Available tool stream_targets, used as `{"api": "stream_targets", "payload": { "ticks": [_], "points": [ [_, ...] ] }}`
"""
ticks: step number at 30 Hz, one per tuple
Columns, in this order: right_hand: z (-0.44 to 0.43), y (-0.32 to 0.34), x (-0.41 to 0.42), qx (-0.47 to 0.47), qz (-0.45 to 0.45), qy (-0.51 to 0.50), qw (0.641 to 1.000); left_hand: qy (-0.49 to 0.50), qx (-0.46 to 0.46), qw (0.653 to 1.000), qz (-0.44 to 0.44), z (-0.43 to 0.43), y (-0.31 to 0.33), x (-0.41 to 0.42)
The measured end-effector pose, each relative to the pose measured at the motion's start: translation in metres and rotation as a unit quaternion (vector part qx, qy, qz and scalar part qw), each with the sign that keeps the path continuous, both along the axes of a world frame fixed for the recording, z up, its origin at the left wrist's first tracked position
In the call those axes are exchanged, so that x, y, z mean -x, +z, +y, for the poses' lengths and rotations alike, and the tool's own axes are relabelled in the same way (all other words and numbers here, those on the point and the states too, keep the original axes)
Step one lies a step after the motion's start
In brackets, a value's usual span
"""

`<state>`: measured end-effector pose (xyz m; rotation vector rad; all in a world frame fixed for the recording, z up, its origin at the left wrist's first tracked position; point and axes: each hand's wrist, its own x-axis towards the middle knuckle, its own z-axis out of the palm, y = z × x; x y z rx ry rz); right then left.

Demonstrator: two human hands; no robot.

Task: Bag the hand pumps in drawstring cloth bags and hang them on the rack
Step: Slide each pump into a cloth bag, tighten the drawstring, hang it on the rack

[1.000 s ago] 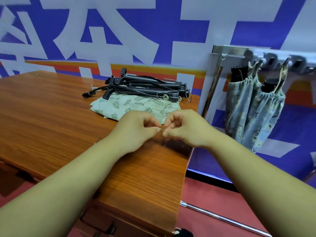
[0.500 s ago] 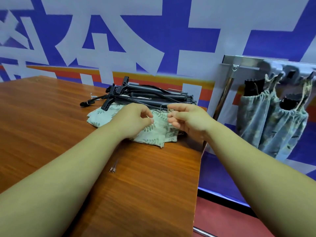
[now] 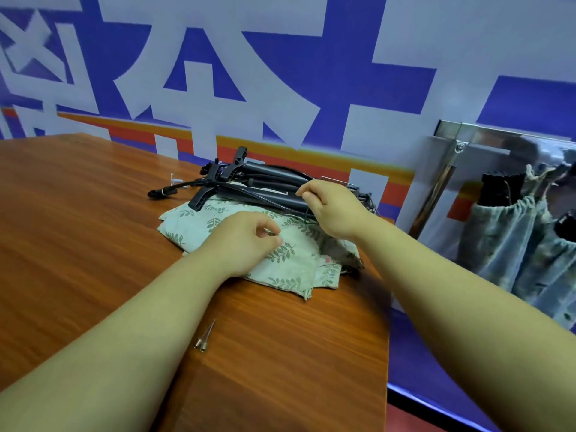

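Pinching a small metal piece (image 3: pixel 271 234) in left hand (image 3: pixel 246 244) over leaf-printed cloth bags (image 3: pixel 290 266). Curling right hand (image 3: pixel 332 210) over black tubular hand pumps (image 3: pixel 268 196), hold unclear.

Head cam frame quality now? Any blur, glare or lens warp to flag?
Head view: light is even and the shadows are soft; wide-angle warp bends the table edge and the wall lettering; the hung bags at right are smeared; the shiny rack mirrors its surroundings; the pumps, loose bags, left hand and right hand are fairly sharp.
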<state>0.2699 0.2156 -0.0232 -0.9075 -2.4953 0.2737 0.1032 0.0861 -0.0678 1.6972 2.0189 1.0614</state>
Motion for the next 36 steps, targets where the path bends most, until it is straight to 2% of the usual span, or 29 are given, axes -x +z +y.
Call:
{"api": "stream_targets", "payload": {
  "ticks": [4, 9, 12, 15, 19, 24, 33, 36],
  "points": [
    [0.02, -0.01, 0.017, -0.081, -0.054, -0.016, 0.995, -0.004, 0.006, 1.0, 0.008, 0.002, -0.005, 0.0],
    [0.028, -0.015, 0.03, -0.196, -0.063, -0.026, 0.978, -0.005, 0.013, 1.0, -0.004, 0.005, -0.007, 0.001],
    [0.034, -0.019, 0.032, -0.122, -0.13, -0.02, 0.984, -0.007, 0.014, 1.0, -0.011, 0.005, -0.008, 0.002],
    [0.039, -0.025, 0.033, -0.102, -0.175, -0.025, 0.979, -0.008, 0.013, 1.0, -0.022, 0.006, -0.009, 0.002],
    [0.034, -0.022, 0.033, -0.127, -0.161, -0.03, 0.978, -0.005, 0.027, 1.0, 0.0, 0.005, -0.009, 0.003],
    [0.019, -0.001, 0.021, -0.193, -0.097, -0.07, 0.974, -0.011, 0.041, 0.999, 0.01, 0.002, -0.009, 0.001],
    [-0.038, 0.016, -0.045, -0.105, 0.036, -0.086, 0.99, -0.025, 0.079, 0.996, 0.021, -0.007, 0.007, -0.025],
    [-0.055, 0.009, -0.065, -0.059, 0.074, -0.09, 0.991, -0.018, 0.113, 0.99, 0.078, -0.001, 0.008, -0.036]
  ]
}}
